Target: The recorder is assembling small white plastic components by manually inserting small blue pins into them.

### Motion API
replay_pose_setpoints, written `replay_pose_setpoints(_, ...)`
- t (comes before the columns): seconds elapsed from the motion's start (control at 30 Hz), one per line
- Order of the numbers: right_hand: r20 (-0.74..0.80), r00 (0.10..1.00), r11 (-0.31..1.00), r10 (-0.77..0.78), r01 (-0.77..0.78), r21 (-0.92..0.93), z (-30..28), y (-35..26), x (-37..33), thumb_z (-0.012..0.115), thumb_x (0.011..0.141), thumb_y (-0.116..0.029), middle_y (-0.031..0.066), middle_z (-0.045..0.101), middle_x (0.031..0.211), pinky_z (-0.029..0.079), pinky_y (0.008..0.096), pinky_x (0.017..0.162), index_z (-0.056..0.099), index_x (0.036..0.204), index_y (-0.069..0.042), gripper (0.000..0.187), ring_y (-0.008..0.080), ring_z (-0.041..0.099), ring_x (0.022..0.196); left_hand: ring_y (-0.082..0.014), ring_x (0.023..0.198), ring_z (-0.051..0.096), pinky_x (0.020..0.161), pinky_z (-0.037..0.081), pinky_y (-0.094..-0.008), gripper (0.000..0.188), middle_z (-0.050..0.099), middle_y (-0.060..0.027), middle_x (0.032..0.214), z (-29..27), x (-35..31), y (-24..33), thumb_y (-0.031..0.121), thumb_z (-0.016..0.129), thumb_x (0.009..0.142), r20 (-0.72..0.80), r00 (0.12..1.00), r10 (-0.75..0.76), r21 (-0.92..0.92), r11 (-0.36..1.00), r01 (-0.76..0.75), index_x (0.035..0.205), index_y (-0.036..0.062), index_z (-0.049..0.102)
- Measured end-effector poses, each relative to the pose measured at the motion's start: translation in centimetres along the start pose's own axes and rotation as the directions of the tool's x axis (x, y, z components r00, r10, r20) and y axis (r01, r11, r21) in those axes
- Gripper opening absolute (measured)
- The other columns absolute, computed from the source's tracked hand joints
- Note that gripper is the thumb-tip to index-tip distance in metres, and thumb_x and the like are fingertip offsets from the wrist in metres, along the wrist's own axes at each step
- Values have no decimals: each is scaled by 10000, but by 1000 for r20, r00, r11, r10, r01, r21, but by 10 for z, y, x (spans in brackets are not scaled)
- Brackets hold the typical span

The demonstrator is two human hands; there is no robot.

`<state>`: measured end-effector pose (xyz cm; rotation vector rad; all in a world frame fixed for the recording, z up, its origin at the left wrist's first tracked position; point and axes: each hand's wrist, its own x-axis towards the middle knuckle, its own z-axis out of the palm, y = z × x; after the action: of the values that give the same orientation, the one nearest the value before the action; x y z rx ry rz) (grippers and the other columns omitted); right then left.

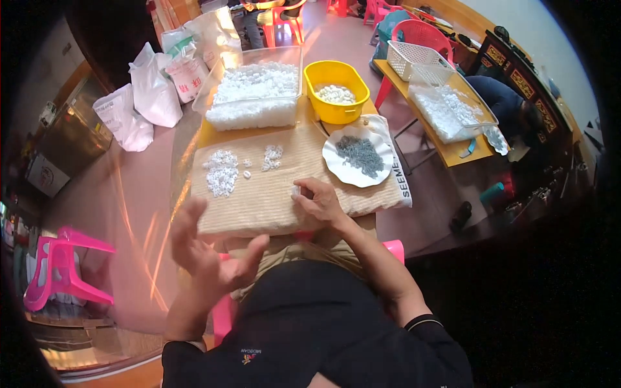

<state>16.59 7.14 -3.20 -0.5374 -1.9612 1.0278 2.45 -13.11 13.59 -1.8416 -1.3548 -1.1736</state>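
My left hand [210,262] is raised over the table's near left edge, fingers spread and a little blurred, with nothing in it. Between thumb and fingertips of my right hand [321,203] a small white plastic piece [295,191] is pinched, just above the ribbed beige cloth [259,210]. A pile of white ring-like plastic parts [221,174] lies on the cloth's left side. To its right is a smaller cluster of the same parts [272,157], and a few single pieces lie between. A scalloped white plate [337,176] at the right holds small dark grey parts [360,155].
Behind the cloth stand a clear bin [251,123] heaped with white pieces and a yellow basin [339,116] with white parts. White sacks [155,97] lean at the back left. A pink stool [58,271] is at left. Another person [498,100] bends beside the right-hand table [462,154].
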Motion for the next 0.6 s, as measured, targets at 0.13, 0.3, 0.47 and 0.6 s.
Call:
replay_pose_setpoints(0.13,17,998,998,55,-55,-31,1,-2,-7,693,807,-127,51,587,734,453,260,591,633,1053,-1,283,121,540,645,-415,1334,314,1013,394,-509,990,139,-252,1510,-1,50,-12,207,772,774,-111,991,-76,-81,994,67,1488,160,89)
replay_pose_setpoints(0.3,40,995,996,89,-88,-21,-1,-4,-9,696,807,-143,56,598,743,463,271,599,639,1061,-8,293,135,552,651,-411,1329,317,1016,385,-467,967,204,-241,1493,-1,91,-28,245,818,710,-204,971,123,51,992,-115,1447,60,219)
replay_pose_setpoints(0.47,-5,999,999,52,-52,-18,-4,-7,-6,696,802,-148,76,594,736,469,280,604,643,1062,-8,299,157,560,650,-402,1241,446,1004,386,-477,734,460,-227,1344,28,100,-23,127,800,696,-52,995,86,66,994,-82,1331,54,440)
replay_pose_setpoints(0.6,18,998,998,55,-55,3,-5,-12,-2,683,812,-150,82,589,716,463,286,601,645,1046,-5,278,154,555,644,-351,1102,560,927,464,-396,498,592,-193,1170,84,66,-31,138,733,760,508,861,-36,-292,933,211,1209,33,544)
